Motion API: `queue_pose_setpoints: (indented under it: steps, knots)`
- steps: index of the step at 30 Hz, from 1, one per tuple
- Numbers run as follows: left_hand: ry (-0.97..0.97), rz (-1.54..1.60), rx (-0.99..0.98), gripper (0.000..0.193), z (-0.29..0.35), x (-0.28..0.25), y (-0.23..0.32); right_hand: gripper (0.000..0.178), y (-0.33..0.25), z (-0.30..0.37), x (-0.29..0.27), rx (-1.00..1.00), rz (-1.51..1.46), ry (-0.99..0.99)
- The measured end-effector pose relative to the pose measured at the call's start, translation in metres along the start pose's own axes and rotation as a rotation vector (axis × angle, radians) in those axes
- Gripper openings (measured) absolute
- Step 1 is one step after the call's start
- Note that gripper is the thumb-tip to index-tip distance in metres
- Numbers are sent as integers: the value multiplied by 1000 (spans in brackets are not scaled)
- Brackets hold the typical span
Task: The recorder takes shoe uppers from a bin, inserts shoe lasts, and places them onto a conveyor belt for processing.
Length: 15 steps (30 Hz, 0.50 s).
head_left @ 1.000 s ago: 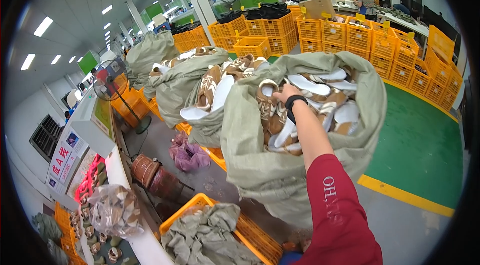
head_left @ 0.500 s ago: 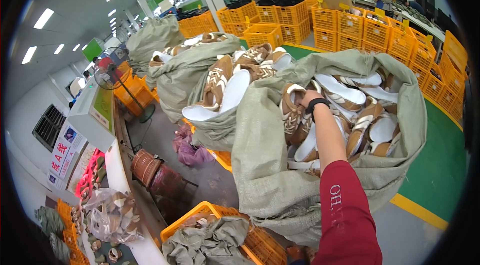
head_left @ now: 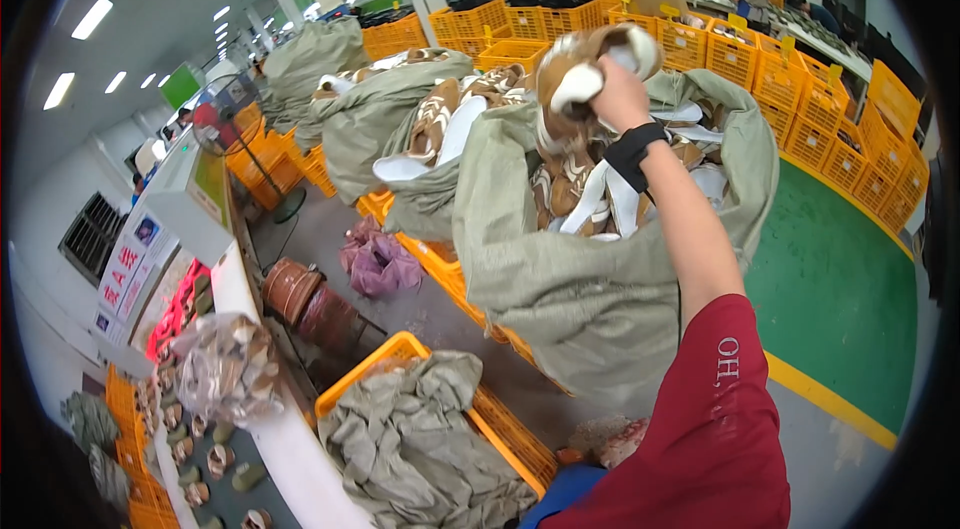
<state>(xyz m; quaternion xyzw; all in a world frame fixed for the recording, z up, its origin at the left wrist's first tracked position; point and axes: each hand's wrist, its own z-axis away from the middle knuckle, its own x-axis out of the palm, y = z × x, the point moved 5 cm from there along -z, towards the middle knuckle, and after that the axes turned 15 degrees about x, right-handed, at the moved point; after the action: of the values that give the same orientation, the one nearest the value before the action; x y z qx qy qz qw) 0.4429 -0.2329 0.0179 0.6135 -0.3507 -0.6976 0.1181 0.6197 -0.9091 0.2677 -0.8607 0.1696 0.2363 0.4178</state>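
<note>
My right hand (head_left: 622, 97), in a dark red sleeve with a black wristband, grips brown-and-white sneakers (head_left: 562, 74), blurred by motion. They look like two held together, lifted above the open rim of a large grey-green woven sack (head_left: 600, 299). Inside that sack lie many more brown sneakers (head_left: 575, 191) with white soles, several on their sides. Part of the sack's opening is hidden behind my forearm. My left hand does not show.
A second sack (head_left: 350, 144) heaped with similar sneakers stands to the left. An orange crate (head_left: 400, 347) holding crumpled sacking is at the lower front. On the left runs a conveyor (head_left: 255, 409) carrying shoe parts. Stacked orange crates (head_left: 780, 84) line the back right, with people beyond.
My right hand has come up out of the sack with brown-and-white sneakers in its grip. The view has shifted, bringing more of the conveyor and front crate into sight.
</note>
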Motion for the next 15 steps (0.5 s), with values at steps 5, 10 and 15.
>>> queue_pose_setpoints:
  steps: [5, 10, 15]
  knots:
    - [153, 47, 213, 45, 55, -24, 21, 16, -69, 140, -55, 180, -1039, -553]
    - [493, 361, 119, 91, 121, -67, 0, 24, -137, 500, -52, 786, -1193, -1720]
    - [1115, 847, 49, 66, 235, -116, -47, 24, -141, 743, -133, 643, -456, -2393]
